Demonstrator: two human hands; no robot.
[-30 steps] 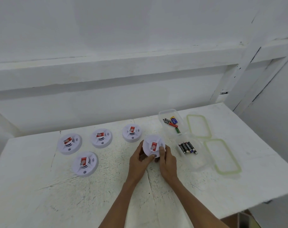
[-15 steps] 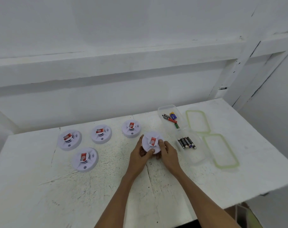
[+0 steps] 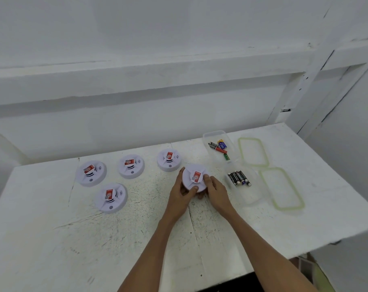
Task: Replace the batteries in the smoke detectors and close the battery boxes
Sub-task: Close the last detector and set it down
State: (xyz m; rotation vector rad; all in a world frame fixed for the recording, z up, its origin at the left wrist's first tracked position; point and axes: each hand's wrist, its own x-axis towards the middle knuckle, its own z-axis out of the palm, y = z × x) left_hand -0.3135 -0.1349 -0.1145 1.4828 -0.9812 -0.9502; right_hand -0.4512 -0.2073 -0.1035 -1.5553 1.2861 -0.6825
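Smoke detector (image 3: 194, 177) between hands: left hand (image 3: 180, 196), right hand (image 3: 216, 191) both gripping rim.

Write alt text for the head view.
The left hand and right hand grip a white smoke detector at a table. Four more detectors lie to its left; two open boxes of batteries, lids beside them, to its right.

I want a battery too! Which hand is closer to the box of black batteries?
Right. The right hand holds the smoke detector beside the box of black batteries; the left hand holds its far side.
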